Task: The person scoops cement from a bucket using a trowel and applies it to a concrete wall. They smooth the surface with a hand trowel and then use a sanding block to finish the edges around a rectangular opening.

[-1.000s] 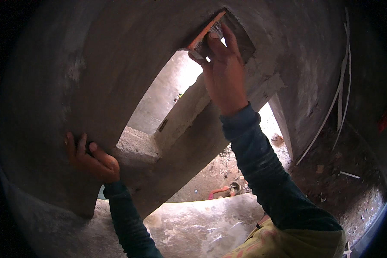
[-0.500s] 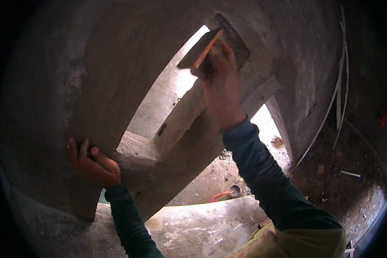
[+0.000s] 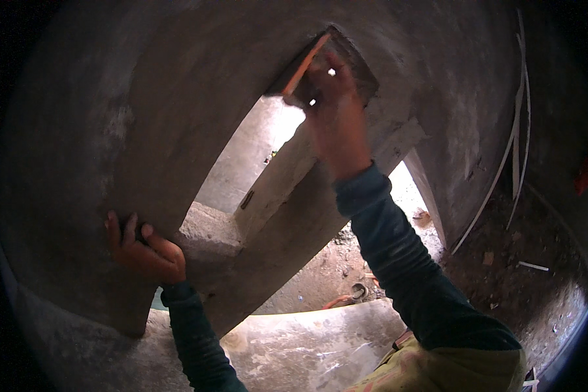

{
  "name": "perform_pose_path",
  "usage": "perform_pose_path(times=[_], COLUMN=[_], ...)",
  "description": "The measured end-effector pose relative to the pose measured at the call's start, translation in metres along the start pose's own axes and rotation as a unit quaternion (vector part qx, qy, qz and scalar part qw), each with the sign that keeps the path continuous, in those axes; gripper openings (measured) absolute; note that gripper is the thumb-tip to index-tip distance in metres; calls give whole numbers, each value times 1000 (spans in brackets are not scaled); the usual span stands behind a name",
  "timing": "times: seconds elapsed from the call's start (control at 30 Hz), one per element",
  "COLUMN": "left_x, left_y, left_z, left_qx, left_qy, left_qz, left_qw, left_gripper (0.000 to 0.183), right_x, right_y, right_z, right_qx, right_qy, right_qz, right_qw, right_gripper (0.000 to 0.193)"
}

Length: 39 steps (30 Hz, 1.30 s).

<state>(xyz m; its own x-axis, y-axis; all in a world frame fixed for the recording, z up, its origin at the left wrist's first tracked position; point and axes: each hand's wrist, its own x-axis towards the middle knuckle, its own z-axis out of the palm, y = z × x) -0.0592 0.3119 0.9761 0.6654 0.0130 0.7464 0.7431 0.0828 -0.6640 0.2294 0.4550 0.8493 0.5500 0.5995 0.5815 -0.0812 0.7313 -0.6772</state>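
My right hand [image 3: 336, 98] is up at the top of a slanted opening in a grey plastered wall. It grips a flat plastering float [image 3: 307, 64] with an orange strip along one side, held against the upper end of the opening. Fingers and shadow hide most of the float's grip. Lower down on the left, my left hand [image 3: 147, 251] leans on the plastered wall [image 3: 78, 196], its fingers bent and spread with a dark gap by the thumb. I see nothing held in it.
A slanted concrete beam [image 3: 287, 215] crosses between the two openings. Beneath it runs a pale curved ledge [image 3: 307, 340]. Through the gap, a small bucket [image 3: 359, 291] stands on rubble ground. Thin pale strips [image 3: 519, 111] lean at the right, above a littered dirt floor [image 3: 503, 261].
My right hand has moved the float slightly up and left, and it now covers more of the bright top of the opening. The left hand has barely shifted.
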Motion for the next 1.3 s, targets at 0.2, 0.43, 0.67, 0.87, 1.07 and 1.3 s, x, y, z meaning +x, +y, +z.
perform_pose_path(times=[0.2,0.43,0.67,0.87,1.07,1.3], left_x=[0,0,0,-2,-2,7], left_y=[2,0,-3,-6,-3,2], left_z=[-1,0,1,5,3,-3], left_qx=[-7,-10,10,-1,-31,-15], left_qy=[4,2,0,17,-8,-28], left_qz=[-2,-11,-9,-6,-39,-63], left_qw=[1000,1000,1000,1000,999,998], left_gripper=[35,36,41,42,42,53], right_x=[-68,-49,41,39,-57,18], right_y=[-45,-44,-46,-57,-86,-64], right_z=[28,-30,-62,-42,26,-28], right_qx=[473,266,-139,-293,-137,-139], right_qy=[-126,2,108,127,-57,69], right_qz=[377,207,-194,-231,-286,-236], right_qw=[786,942,965,919,947,959], right_gripper=[43,52,50,36,58,44])
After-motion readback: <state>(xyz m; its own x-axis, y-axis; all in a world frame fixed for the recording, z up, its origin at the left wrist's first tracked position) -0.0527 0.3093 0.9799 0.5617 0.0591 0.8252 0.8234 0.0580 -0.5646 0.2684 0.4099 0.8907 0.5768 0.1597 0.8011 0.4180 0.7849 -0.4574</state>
